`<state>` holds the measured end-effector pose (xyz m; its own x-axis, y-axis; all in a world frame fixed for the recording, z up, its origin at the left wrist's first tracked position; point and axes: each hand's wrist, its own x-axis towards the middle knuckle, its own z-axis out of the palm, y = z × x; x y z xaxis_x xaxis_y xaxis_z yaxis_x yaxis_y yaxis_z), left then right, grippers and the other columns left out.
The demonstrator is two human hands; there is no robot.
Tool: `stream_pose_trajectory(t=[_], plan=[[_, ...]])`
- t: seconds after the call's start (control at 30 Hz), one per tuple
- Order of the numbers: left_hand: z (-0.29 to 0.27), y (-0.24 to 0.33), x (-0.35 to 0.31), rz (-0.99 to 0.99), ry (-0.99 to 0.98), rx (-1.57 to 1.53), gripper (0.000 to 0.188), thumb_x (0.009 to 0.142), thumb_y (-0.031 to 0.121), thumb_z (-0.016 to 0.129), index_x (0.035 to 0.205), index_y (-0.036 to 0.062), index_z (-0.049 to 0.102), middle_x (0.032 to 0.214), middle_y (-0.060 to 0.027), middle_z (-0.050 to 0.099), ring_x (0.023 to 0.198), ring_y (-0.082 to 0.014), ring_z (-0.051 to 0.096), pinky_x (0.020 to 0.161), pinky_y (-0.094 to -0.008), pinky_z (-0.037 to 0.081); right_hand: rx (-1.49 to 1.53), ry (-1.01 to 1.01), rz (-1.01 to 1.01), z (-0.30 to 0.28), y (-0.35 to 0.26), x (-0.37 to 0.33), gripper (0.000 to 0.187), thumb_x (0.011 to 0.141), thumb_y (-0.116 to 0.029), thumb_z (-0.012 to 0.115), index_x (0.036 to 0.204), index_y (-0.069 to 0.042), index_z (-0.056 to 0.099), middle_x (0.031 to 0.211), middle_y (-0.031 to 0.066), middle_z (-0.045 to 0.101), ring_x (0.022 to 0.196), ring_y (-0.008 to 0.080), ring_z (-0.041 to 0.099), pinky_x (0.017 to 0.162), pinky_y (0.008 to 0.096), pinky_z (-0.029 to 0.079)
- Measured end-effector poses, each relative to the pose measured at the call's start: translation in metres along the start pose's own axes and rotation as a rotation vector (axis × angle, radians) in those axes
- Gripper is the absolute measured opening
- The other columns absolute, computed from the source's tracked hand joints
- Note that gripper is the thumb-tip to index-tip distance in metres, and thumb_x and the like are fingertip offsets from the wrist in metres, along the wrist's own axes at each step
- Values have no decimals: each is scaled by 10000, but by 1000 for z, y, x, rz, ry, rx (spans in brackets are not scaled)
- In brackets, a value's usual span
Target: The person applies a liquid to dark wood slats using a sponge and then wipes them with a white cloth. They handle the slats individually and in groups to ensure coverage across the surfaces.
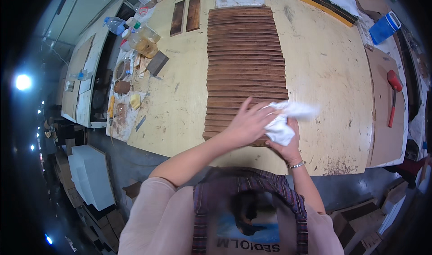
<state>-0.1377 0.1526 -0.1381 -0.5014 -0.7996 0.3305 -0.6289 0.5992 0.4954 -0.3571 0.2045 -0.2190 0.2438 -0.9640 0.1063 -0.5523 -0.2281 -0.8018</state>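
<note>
A crumpled white cloth is between my two hands, above the near right corner of a row of brown wooden slats. My left hand reaches over the near slats, its thumb raised and its fingers closed on the cloth's left side. Below and to the right, my right hand grips the cloth from its near side. One end of the cloth flares out to the right, smeared by motion. The slats lie side by side, running away from me on the table.
Two loose dark boards lie at the far left. Plastic bottles and a grey block stand near the left edge. To the right are a red-headed mallet, a blue container and a black-and-yellow box.
</note>
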Motion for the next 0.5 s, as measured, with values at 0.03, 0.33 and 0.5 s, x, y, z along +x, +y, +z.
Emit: stream_pose_trajectory(t=[0.03, 0.33, 0.5], plan=[[-12, -3, -18, 83, -30, 190, 430, 726, 41, 634, 1146, 116, 687, 1134, -87, 674, 1128, -284, 599, 1037, -500, 380, -32, 60, -21, 0, -4, 3, 1224, 539, -452, 904, 1526, -7, 334, 1453, 213, 485, 1278, 392, 477, 1137, 482, 344], [-2, 36, -22, 30, -80, 57, 414, 755, 20, 638, 1139, 159, 707, 1242, -51, 667, 1191, -270, 585, 1053, -536, 391, 41, 55, 91, 2, -25, 6, 1157, 595, -428, 895, 1530, -19, 349, 1380, 192, 546, 1241, 363, 529, 1078, 453, 422], [-70, -37, -125, -217, 25, 250, 362, 731, -39, 581, 1001, 123, 759, 1123, -63, 742, 1209, -291, 593, 1093, -485, 369, 27, 109, 17, -8, -31, 9, 1212, 547, -312, 888, 1552, -10, 282, 1373, 184, 535, 1218, 367, 508, 1089, 453, 409]])
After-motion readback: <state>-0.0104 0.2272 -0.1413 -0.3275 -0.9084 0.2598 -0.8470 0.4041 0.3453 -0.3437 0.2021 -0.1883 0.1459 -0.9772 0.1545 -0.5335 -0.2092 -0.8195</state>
